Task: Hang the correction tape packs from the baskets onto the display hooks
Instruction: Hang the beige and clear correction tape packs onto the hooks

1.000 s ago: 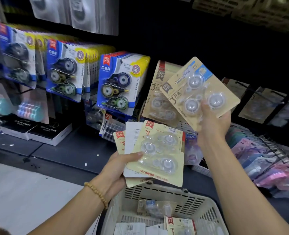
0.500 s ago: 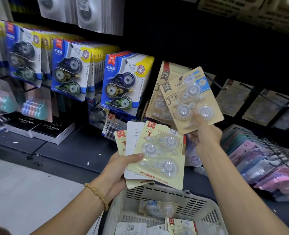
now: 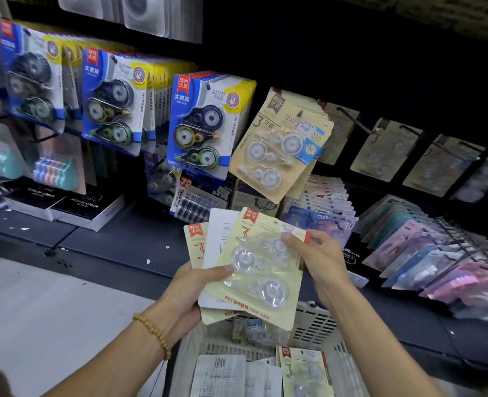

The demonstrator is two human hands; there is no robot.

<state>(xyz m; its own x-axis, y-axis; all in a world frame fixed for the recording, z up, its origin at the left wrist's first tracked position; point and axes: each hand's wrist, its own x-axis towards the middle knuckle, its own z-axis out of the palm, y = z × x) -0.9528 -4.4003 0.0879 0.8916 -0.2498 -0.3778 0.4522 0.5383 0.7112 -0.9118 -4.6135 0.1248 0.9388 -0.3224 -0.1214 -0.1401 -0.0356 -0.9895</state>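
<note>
We've one view only, a wide-angle head cam, looking fwd and down from above the arms. It sits close: both forearms run in from the bottom edge, and the basket [image 3: 317,328] lies right below us. It faces the hook wall, which bows at the edges and blurs at far left and right. No 2nd view, so nothing's shared.

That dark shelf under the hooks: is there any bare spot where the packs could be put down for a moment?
Yes. The dark shelf is bare between the alarm clock boxes and the handheld packs, down to its front edge. To the right it is crowded: overlapping pink and blue packs cover it. The basket below already holds packs.
</note>
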